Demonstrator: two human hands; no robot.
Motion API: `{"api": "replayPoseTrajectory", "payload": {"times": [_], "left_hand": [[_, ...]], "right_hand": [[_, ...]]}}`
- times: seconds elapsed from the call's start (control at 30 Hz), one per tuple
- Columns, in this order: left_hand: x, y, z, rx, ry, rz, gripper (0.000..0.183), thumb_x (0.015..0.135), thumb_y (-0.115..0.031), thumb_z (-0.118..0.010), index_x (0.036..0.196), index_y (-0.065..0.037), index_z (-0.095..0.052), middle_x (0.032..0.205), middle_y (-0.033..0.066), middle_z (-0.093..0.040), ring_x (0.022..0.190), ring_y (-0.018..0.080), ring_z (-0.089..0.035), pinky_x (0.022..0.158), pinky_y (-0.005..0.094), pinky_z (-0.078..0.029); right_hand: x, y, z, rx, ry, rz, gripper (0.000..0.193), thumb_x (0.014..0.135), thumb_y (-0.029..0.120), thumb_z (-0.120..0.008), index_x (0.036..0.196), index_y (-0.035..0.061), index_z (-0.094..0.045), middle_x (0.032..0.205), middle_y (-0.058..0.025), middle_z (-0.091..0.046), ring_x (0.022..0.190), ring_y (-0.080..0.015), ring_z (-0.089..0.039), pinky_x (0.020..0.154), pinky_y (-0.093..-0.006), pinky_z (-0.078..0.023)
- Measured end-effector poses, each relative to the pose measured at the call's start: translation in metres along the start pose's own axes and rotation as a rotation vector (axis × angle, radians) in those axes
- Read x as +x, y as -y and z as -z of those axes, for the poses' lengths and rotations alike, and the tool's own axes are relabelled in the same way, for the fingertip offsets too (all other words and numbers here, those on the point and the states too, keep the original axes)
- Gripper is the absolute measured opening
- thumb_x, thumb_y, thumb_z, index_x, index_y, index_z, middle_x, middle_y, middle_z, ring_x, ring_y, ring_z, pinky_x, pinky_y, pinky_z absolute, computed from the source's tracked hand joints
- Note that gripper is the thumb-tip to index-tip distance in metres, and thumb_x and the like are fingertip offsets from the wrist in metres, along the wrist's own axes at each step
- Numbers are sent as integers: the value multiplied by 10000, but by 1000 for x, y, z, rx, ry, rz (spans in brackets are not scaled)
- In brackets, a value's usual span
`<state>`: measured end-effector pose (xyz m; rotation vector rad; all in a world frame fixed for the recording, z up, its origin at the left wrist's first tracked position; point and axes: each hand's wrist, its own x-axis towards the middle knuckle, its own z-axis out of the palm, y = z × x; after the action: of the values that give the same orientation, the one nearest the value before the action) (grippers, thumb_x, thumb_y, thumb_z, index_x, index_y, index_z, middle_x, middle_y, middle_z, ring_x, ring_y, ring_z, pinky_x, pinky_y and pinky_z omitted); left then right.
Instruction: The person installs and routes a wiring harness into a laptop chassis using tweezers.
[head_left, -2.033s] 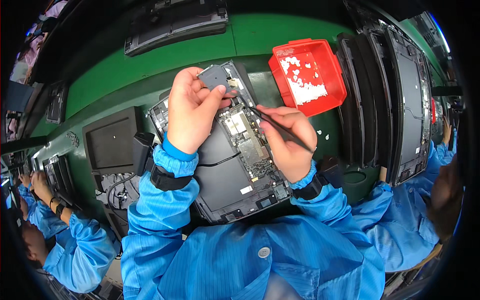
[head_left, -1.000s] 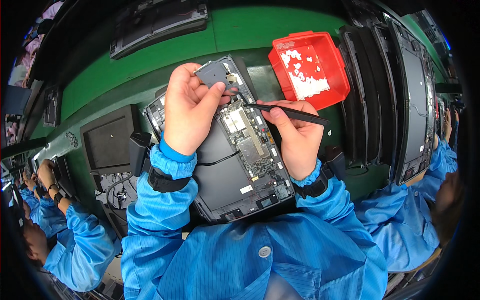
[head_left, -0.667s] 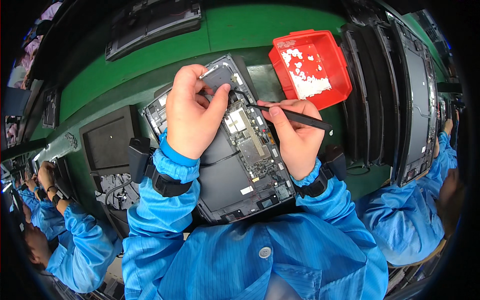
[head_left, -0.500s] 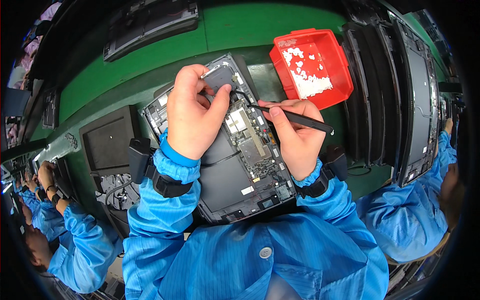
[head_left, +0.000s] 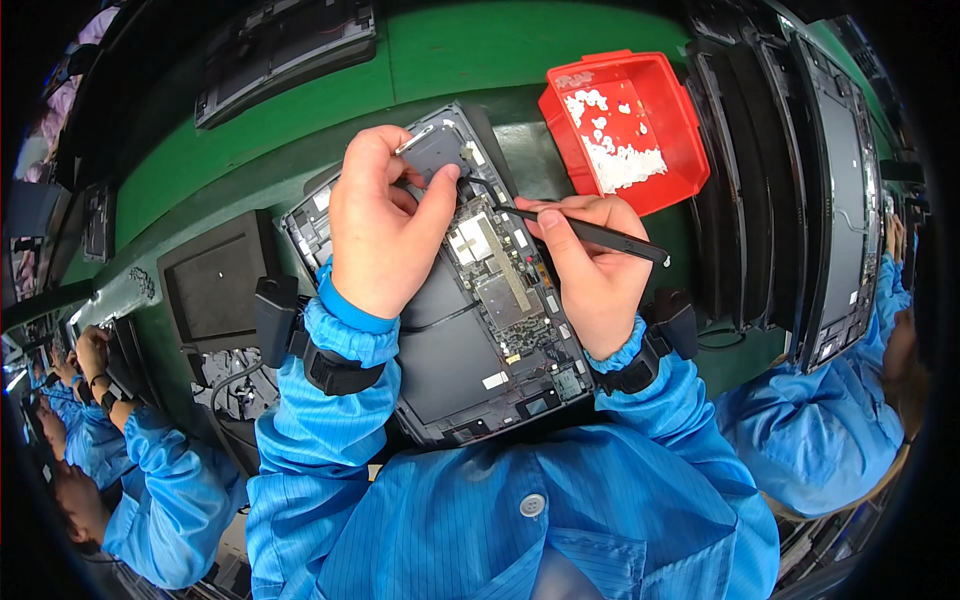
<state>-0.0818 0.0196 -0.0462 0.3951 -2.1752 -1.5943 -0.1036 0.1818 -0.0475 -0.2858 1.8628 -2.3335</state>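
An opened tablet-like device [head_left: 440,365] lies tilted before me, its circuit board [head_left: 505,285] exposed along the right side. In my right hand [head_left: 600,275] are black tweezers [head_left: 610,238], gripped between thumb and fingers. Their thin bent tip reaches left to the upper end of the board, beside my left thumb. My left hand [head_left: 385,225] rests over the device's upper left part, fingers curled under and thumb pressed down near the tweezer tip. Whatever the left fingers pinch is hidden behind them. A dark cable crosses the device's middle, below my left hand.
A red bin [head_left: 685,150] with small white pieces stands beyond my right hand. Several panels [head_left: 840,200] stand upright at the right. A black tray [head_left: 220,280] lies at left, and another device [head_left: 290,60] at the far left. Co-workers in blue sit on both sides.
Both hands stay nearly in place, the tweezers still at the board's upper end. The view has shifted slightly. At the right edge, a co-worker's hand has moved a little.
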Motion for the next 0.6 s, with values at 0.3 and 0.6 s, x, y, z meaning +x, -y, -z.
{"api": "replayPoseTrajectory", "payload": {"times": [0.3, 0.6], "left_hand": [[2, -6, -3, 2, -17, -87, 299, 721, 6, -642, 980, -16, -494, 681, 28, -514, 546, 54, -463, 434, 184, -369], [1, -12, 3, 269, 98, -84, 196, 669, -1, -680, 842, -22, -592, 774, 34, -534, 574, 73, -466, 469, 189, -387]], "right_hand": [[3, -7, 3, -142, 44, 197, 128, 768, -75, -589, 715, -28, -483, 773, -139, -594, 813, -223, -635, 683, -284, -490], [4, -10, 5, -347, 148, 463, 205, 660, -113, -658, 708, -15, -484, 734, -138, -583, 791, -286, -642, 659, -323, -520]]}}
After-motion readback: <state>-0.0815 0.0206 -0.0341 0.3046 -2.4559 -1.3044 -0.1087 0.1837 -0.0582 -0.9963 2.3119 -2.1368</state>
